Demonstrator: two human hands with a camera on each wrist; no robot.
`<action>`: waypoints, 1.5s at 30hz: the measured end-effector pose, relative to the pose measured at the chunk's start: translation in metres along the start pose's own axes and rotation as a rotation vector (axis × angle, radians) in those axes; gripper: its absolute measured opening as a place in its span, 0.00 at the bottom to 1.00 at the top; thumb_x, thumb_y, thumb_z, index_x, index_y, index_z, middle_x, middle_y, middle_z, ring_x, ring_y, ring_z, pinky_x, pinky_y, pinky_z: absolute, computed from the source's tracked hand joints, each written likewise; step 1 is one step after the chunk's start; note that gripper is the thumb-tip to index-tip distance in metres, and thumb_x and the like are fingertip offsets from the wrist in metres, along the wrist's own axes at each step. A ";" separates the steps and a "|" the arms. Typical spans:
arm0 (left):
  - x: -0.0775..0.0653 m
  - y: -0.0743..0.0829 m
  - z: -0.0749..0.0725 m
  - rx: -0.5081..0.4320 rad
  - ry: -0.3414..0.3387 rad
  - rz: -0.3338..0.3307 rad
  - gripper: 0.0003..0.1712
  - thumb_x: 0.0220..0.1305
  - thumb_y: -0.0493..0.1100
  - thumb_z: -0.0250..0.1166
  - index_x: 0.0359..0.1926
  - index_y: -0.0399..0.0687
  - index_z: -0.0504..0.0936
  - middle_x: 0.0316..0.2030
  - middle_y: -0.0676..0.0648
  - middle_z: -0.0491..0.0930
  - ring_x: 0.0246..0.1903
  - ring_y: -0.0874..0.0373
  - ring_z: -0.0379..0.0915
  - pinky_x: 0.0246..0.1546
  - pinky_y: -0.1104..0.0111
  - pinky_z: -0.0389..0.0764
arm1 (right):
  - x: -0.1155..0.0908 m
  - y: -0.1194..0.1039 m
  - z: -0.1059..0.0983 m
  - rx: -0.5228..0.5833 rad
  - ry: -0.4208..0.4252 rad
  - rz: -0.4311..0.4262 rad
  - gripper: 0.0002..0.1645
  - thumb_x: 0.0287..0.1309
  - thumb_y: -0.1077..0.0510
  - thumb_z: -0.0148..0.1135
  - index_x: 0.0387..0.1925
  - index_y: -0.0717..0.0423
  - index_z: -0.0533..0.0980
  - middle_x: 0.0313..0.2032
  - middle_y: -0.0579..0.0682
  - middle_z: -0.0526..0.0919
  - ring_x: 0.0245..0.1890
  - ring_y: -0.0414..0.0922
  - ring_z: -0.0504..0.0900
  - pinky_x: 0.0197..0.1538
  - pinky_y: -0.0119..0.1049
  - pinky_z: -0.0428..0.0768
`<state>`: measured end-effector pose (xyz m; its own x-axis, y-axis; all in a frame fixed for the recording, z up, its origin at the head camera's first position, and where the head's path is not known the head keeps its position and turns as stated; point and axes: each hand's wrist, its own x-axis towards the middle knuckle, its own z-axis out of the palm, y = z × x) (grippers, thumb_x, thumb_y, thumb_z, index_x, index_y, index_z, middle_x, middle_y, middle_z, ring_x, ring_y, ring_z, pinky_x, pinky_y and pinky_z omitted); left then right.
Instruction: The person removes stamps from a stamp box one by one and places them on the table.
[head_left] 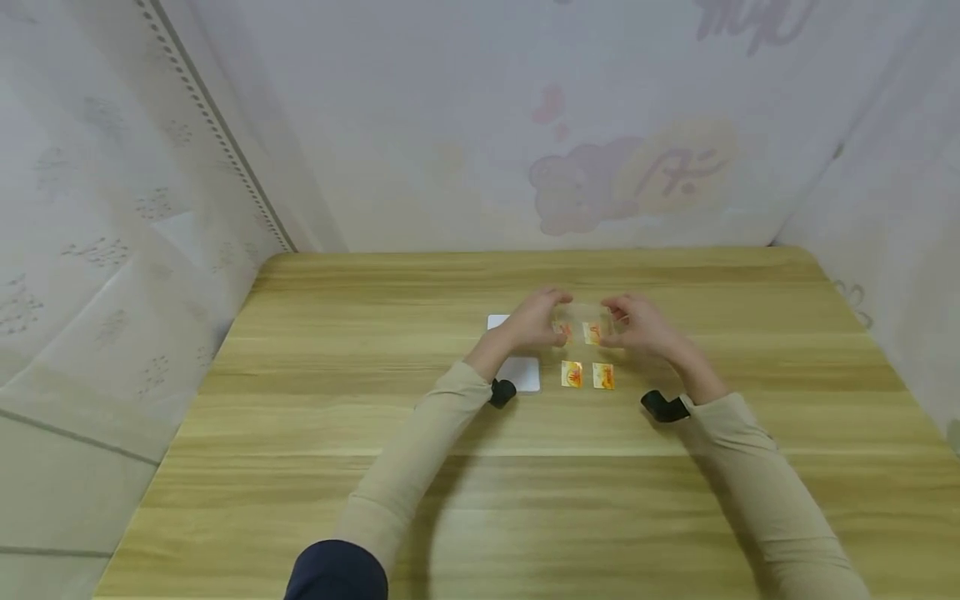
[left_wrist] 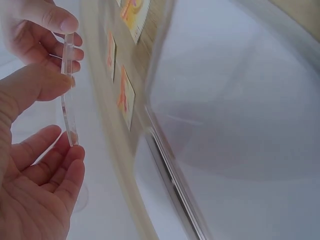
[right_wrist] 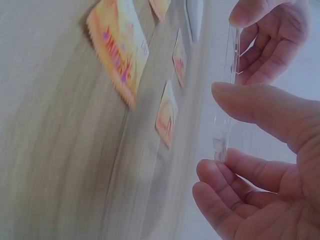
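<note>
Both hands hold a thin clear plastic plate (left_wrist: 68, 102) between them, raised over the table. The left hand (head_left: 531, 323) pinches one end between thumb and fingertips; the right hand (head_left: 642, 327) pinches the other end in the same way. Beneath and in front of the plate lie several orange-and-yellow postage stamps with perforated edges. Two nearer ones, a left stamp (head_left: 572, 374) and a right stamp (head_left: 603, 376), lie in full view. A farther stamp (head_left: 592, 333) shows through the plate, and another is partly covered by the left fingers.
Left of the stamps, partly under the left forearm, lies a flat white rectangular item (head_left: 523, 375) with rounded corners. Another white corner (head_left: 496, 321) shows behind the left wrist. The wooden table (head_left: 360, 333) meets a printed curtain (head_left: 420, 167) at its back edge.
</note>
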<state>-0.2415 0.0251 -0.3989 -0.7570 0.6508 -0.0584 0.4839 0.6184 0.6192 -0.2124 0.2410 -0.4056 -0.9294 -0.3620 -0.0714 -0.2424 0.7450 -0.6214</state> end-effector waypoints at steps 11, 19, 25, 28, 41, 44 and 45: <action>-0.015 -0.015 -0.006 -0.019 0.023 -0.007 0.39 0.51 0.36 0.69 0.64 0.36 0.65 0.64 0.41 0.64 0.65 0.49 0.55 0.65 0.62 0.57 | 0.006 -0.015 0.013 0.006 0.014 -0.028 0.41 0.46 0.62 0.71 0.59 0.77 0.63 0.48 0.70 0.71 0.49 0.62 0.70 0.53 0.53 0.72; -0.030 -0.028 -0.009 -0.038 0.059 0.002 0.37 0.50 0.34 0.69 0.62 0.34 0.66 0.62 0.40 0.65 0.64 0.47 0.56 0.65 0.59 0.57 | 0.012 -0.026 0.028 0.001 0.023 -0.023 0.40 0.48 0.59 0.71 0.59 0.72 0.65 0.50 0.66 0.71 0.50 0.60 0.72 0.51 0.52 0.73; -0.042 -0.038 -0.013 -0.069 0.081 -0.013 0.36 0.50 0.33 0.69 0.61 0.33 0.67 0.62 0.38 0.66 0.63 0.45 0.57 0.64 0.58 0.58 | 0.017 -0.034 0.037 -0.013 0.040 -0.077 0.40 0.47 0.58 0.71 0.60 0.71 0.66 0.51 0.65 0.72 0.48 0.58 0.73 0.50 0.51 0.74; -0.047 -0.043 -0.017 -0.072 0.087 -0.025 0.36 0.50 0.33 0.68 0.62 0.33 0.67 0.62 0.38 0.66 0.63 0.45 0.57 0.64 0.57 0.58 | 0.021 -0.039 0.041 -0.009 0.038 -0.082 0.41 0.47 0.58 0.71 0.60 0.71 0.65 0.51 0.65 0.72 0.48 0.57 0.72 0.49 0.50 0.74; -0.065 -0.060 -0.029 -0.062 0.100 -0.042 0.35 0.50 0.31 0.68 0.61 0.31 0.67 0.61 0.36 0.67 0.62 0.44 0.59 0.64 0.57 0.58 | 0.042 -0.056 0.056 0.017 0.007 -0.092 0.41 0.45 0.58 0.73 0.58 0.73 0.67 0.46 0.64 0.74 0.46 0.56 0.73 0.48 0.47 0.75; -0.066 -0.064 -0.029 -0.057 0.103 -0.038 0.34 0.49 0.31 0.68 0.59 0.30 0.68 0.59 0.36 0.68 0.60 0.44 0.61 0.63 0.57 0.59 | 0.046 -0.056 0.060 0.010 -0.002 -0.088 0.41 0.44 0.58 0.73 0.58 0.73 0.67 0.45 0.63 0.74 0.45 0.55 0.72 0.48 0.45 0.74; -0.066 -0.065 -0.029 -0.055 0.104 -0.036 0.34 0.49 0.31 0.68 0.59 0.30 0.68 0.58 0.36 0.69 0.60 0.44 0.61 0.63 0.57 0.60 | 0.047 -0.057 0.061 0.004 -0.005 -0.087 0.41 0.44 0.58 0.73 0.58 0.73 0.67 0.45 0.62 0.74 0.45 0.54 0.72 0.49 0.45 0.74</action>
<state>-0.2353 -0.0708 -0.4128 -0.8162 0.5777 -0.0014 0.4330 0.6133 0.6607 -0.2253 0.1475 -0.4216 -0.9035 -0.4280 -0.0208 -0.3212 0.7085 -0.6284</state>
